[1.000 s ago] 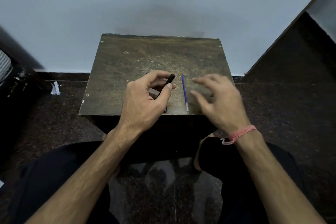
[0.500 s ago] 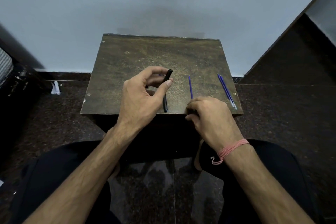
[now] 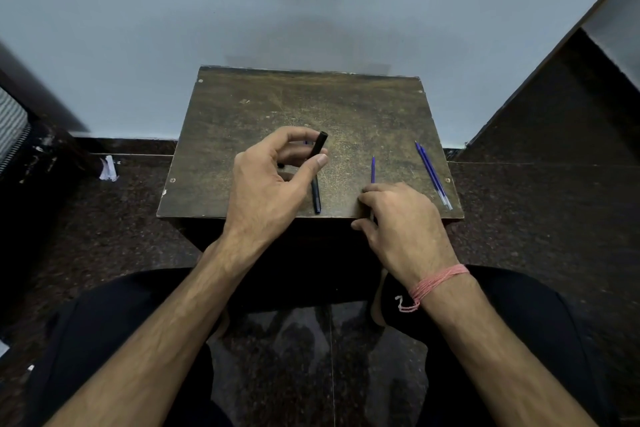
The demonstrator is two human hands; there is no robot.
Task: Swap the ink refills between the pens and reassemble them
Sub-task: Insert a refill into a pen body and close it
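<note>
On the tabletop [image 3: 263, 121]: one black barrel [image 3: 317, 170], open far end, pinched between thumb and fingers of the left hand [image 3: 266, 184], near end down on the wood. One blue refill [image 3: 373, 172] beside it to the right, near end gripped under the closed fingers of the right hand [image 3: 401, 225] at the front edge. Two more blue refills [image 3: 433, 173] side by side, touching, near the right edge, well apart from both hands.

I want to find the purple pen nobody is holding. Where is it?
In the head view, the purple pen lies on the table near its right edge, right of the right hand.
</note>
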